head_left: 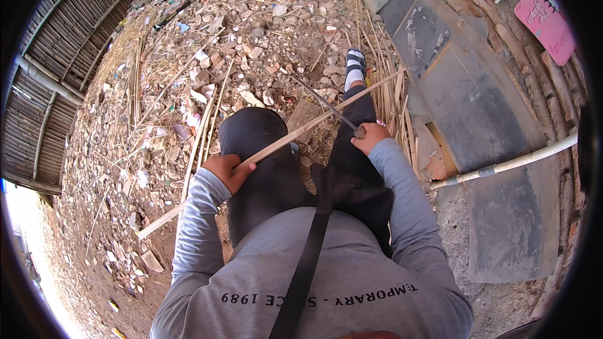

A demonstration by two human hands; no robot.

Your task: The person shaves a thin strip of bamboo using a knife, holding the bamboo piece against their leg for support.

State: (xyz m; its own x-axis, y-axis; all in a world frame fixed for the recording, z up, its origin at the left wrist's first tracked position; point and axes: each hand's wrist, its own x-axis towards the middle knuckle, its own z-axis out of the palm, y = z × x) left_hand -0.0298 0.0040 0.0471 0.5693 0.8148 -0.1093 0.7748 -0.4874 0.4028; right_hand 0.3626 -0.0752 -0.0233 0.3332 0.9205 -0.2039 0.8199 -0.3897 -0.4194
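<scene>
Stick (295,135) runs lower-left to upper-right, L hand (227,171) gripping.

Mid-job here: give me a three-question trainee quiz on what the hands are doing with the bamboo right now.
1. True or false: the left hand grips the long bamboo strip.
2. What does the right hand hold? A) a long-bladed knife B) a hammer C) a rope
3. Fill in: the knife blade crosses the strip above the person's ____.

Key: 1 true; 2 A; 3 knees. More bamboo strips lie on the ground by the striped-sock foot, beside rubble.
</scene>
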